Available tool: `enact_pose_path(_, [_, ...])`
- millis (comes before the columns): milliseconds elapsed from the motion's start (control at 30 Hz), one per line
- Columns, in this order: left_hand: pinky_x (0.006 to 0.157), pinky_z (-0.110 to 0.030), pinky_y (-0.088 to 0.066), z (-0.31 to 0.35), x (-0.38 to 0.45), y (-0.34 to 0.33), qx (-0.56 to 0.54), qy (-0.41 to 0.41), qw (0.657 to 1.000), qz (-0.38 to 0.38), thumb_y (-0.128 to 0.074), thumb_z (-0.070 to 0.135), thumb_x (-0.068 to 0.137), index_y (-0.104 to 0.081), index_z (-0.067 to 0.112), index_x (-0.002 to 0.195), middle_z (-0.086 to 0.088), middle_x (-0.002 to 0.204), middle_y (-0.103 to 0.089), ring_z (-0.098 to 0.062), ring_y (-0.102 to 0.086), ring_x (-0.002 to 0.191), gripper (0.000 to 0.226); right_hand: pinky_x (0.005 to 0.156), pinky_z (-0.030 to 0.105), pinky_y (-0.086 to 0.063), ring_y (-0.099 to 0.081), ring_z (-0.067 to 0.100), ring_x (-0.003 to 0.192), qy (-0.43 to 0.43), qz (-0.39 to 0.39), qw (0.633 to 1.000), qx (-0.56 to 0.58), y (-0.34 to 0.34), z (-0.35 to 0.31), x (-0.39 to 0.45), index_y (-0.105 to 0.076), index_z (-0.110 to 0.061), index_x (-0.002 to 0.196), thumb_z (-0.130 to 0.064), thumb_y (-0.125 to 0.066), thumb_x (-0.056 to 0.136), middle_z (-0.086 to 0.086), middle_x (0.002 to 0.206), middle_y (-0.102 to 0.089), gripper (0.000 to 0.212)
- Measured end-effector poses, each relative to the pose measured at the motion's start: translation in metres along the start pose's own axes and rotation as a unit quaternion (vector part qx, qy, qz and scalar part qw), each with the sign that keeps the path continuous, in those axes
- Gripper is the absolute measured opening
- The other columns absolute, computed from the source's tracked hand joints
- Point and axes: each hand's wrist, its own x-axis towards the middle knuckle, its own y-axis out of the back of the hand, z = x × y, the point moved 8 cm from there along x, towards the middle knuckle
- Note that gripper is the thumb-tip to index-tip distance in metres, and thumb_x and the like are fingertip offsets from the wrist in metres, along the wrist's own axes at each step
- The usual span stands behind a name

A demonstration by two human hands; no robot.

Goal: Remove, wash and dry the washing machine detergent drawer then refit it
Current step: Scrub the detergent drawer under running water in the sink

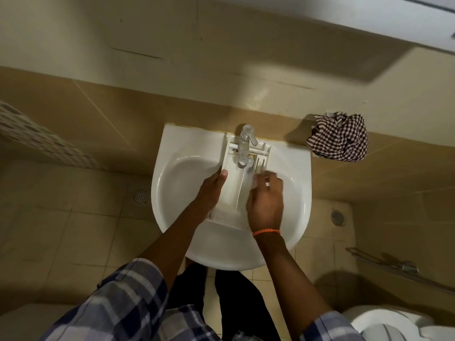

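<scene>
Nearest the head camera, plaid sleeves (118,303) led down both forearms to a white washbasin (172,193), where the detergent drawer (231,183) lay lengthwise under the tap (245,146), water running into it. The left hand (209,190) gripped the drawer's left wall, thumb along its rim. The right hand (266,203) was blurred; its fingers looked curled over the right compartments, though whether they gripped anything could not be told. The drawer seemed light, stiff plastic, slick when wet, best held by its side walls. A checked cloth (338,137) sat beside the basin.
</scene>
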Motion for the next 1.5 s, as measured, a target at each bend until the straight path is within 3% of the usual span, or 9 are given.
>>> enact_pose_path(133, [0.086, -0.031, -0.045, -0.014, 0.008, -0.001, -0.033, 0.018, 0.999, 0.017, -0.049, 0.05, 0.108, -0.068, 0.019, 0.102, 0.004, 0.1, -0.066, -0.018, -0.06, 0.102, 0.037, 0.109, 0.049, -0.047, -0.066, 0.032, 0.104, 0.209, -0.108, 0.972, -0.022, -0.044, -0.046, -0.017, -0.076, -0.007, 0.108, -0.004, -0.058, 0.088, 0.011, 0.102, -0.073, 0.028])
enact_pose_path(267, [0.097, -0.039, -0.053, -0.016, 0.007, -0.003, -0.051, 0.031, 0.998, 0.01, -0.054, 0.065, 0.098, -0.072, 0.018, 0.112, -0.001, 0.111, -0.074, -0.02, -0.068, 0.109, 0.052, 0.126, 0.065, -0.013, -0.057, 0.027, 0.133, 0.209, -0.111, 0.964, -0.118, -0.066, -0.031, 0.0, -0.061, -0.011, 0.142, -0.011, -0.055, 0.099, 0.008, 0.133, -0.067, 0.043])
enact_pose_path(433, [0.093, -0.032, -0.048, -0.014, 0.005, -0.006, -0.031, 0.02, 0.999, 0.02, -0.052, 0.052, 0.106, -0.069, 0.012, 0.119, -0.004, 0.117, -0.071, -0.019, -0.065, 0.111, 0.046, 0.126, 0.069, -0.007, -0.028, 0.033, 0.158, 0.192, -0.154, 0.952, -0.185, -0.078, -0.03, 0.0, -0.034, -0.006, 0.161, -0.019, -0.047, 0.106, 0.016, 0.168, -0.034, 0.058])
enact_pose_path(633, [0.085, -0.029, -0.043, -0.015, 0.004, -0.001, -0.035, 0.039, 0.998, 0.021, -0.052, 0.054, 0.105, -0.066, 0.016, 0.117, 0.004, 0.11, -0.064, -0.011, -0.058, 0.103, 0.042, 0.125, 0.064, -0.018, -0.069, 0.028, 0.111, 0.267, -0.196, 0.927, -0.175, -0.069, -0.034, -0.026, -0.076, -0.02, 0.113, -0.015, -0.072, 0.09, 0.005, 0.11, -0.077, 0.024])
enact_pose_path(767, [0.092, -0.033, -0.042, -0.017, 0.004, 0.002, -0.031, 0.044, 0.998, 0.02, -0.053, 0.056, 0.104, -0.066, 0.02, 0.11, 0.005, 0.108, -0.064, -0.014, -0.058, 0.105, 0.039, 0.123, 0.064, -0.018, -0.069, 0.029, 0.1, 0.294, -0.191, 0.923, -0.157, -0.069, -0.035, -0.011, -0.078, -0.021, 0.093, -0.007, -0.075, 0.081, 0.001, 0.09, -0.072, 0.019])
enact_pose_path(967, [0.088, -0.032, -0.044, -0.018, -0.01, 0.005, -0.016, 0.03, 0.999, 0.012, -0.05, 0.055, 0.106, -0.063, 0.017, 0.115, 0.001, 0.112, -0.063, -0.015, -0.057, 0.105, 0.041, 0.124, 0.067, -0.014, -0.047, 0.027, 0.147, 0.232, -0.173, 0.951, -0.112, -0.065, -0.035, 0.014, -0.058, -0.014, 0.144, -0.009, -0.074, 0.082, 0.008, 0.152, -0.057, 0.064])
enact_pose_path(1133, [0.098, -0.045, -0.052, -0.028, -0.032, 0.016, -0.021, 0.051, 0.998, -0.002, -0.051, 0.07, 0.099, -0.068, 0.013, 0.112, -0.017, 0.115, -0.069, -0.026, -0.067, 0.105, 0.061, 0.122, 0.059, -0.028, -0.065, 0.017, 0.111, 0.22, -0.19, 0.957, 0.02, -0.051, -0.038, -0.012, -0.078, -0.025, 0.107, -0.02, -0.062, 0.091, -0.006, 0.107, -0.076, 0.023])
enact_pose_path(1300, [0.088, -0.036, -0.051, -0.032, -0.05, 0.025, -0.017, 0.074, 0.997, -0.007, -0.048, 0.068, 0.101, -0.057, 0.032, 0.091, -0.002, 0.101, -0.062, -0.021, -0.061, 0.096, 0.038, 0.087, 0.032, -0.051, -0.059, 0.018, 0.101, 0.047, -0.102, 0.968, 0.224, -0.015, -0.011, -0.007, -0.078, -0.017, 0.098, -0.012, -0.058, 0.092, -0.002, 0.101, -0.071, 0.022])
enact_pose_path(1500, [0.1, -0.051, -0.057, -0.03, -0.055, 0.024, -0.012, 0.118, 0.992, -0.029, -0.048, 0.067, 0.101, -0.069, 0.005, 0.121, -0.022, 0.116, -0.074, -0.039, -0.071, 0.107, 0.069, 0.105, 0.038, -0.049, -0.052, 0.024, 0.115, -0.19, -0.156, 0.953, 0.179, -0.036, 0.051, -0.004, -0.056, -0.025, 0.147, -0.017, -0.071, 0.096, 0.009, 0.129, -0.054, 0.053])
